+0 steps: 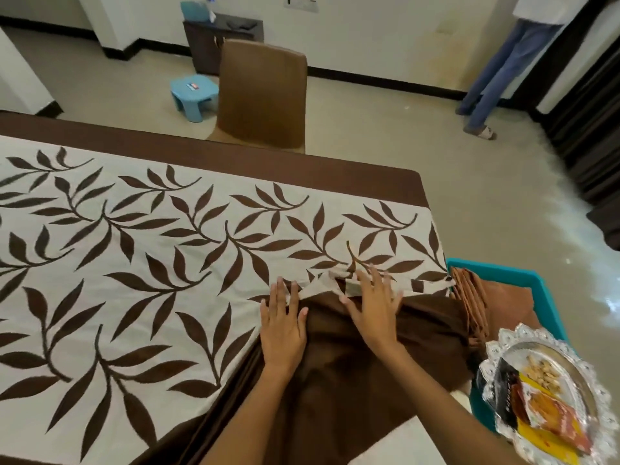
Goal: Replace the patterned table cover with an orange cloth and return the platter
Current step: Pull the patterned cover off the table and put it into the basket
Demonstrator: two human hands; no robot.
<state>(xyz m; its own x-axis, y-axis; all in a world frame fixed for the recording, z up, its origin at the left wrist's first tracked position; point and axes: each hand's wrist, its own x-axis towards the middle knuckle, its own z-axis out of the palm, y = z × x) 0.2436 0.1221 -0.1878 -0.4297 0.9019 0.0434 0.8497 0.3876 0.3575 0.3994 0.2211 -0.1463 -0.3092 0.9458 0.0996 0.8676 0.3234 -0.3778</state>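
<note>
The patterned table cover (141, 263), cream with dark brown leaves and a brown border, lies spread over the table. Its near right corner is bunched up, brown underside showing. My left hand (283, 325) rests flat on that bunched brown part with straight fingers. My right hand (375, 302) lies beside it, fingers spread, fingertips on the folded cream edge. A folded orange cloth (473, 297) sits to the right on a teal surface. A silver platter (550, 394) with snack packets and nuts stands at the lower right.
A brown chair (263, 95) stands at the table's far side. A small blue stool (194, 94) and a dark cabinet (214, 45) are behind it. A person in jeans (496, 72) stands at the back right. The teal stand (523, 273) is beside the table's right end.
</note>
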